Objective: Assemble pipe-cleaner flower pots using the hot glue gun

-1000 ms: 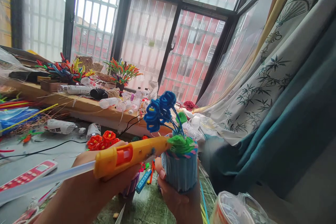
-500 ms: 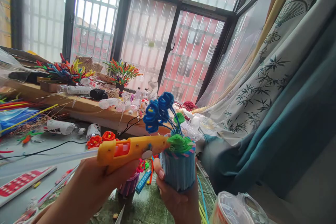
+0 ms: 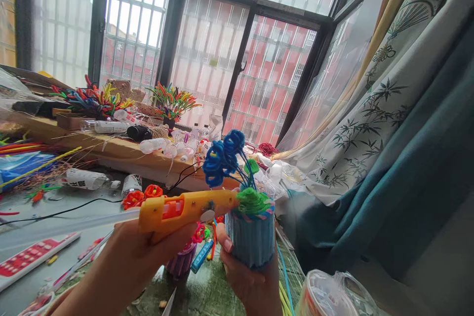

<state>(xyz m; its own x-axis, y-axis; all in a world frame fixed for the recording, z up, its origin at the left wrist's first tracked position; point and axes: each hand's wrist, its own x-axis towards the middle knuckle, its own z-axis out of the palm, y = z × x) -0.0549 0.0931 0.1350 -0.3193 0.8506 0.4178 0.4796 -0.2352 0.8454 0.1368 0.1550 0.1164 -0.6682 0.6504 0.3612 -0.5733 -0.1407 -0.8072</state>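
My left hand [image 3: 148, 252] is closed round the handle of a yellow glue gun [image 3: 188, 211]. A clear glue stick [image 3: 81, 227] runs into the gun's back end. The nozzle points right and meets the green fuzzy top [image 3: 252, 202] of a small pot, or comes very close; I cannot tell which. My right hand [image 3: 248, 276] grips this light-blue ribbed pot [image 3: 250, 239] from below and the side, thumb on its left. Dark-blue looped pipe-cleaner flowers [image 3: 224, 158] rise from the pot on thin stems, leaning left. A green leaf shape [image 3: 253, 166] stands behind them.
Below the gun stand a purple pot [image 3: 181, 261] and a blue lighter [image 3: 202, 256]. Red flowers [image 3: 142, 196], plastic bottles [image 3: 86, 179] and a red-white keypad object [image 3: 35, 259] lie left. A scissor-like blade tip [image 3: 169, 303] and a clear tub [image 3: 329, 296] are in front.
Both hands keep their grips. The blue pot has tilted or turned very slightly, and the glue gun has shifted a touch to the right against it.
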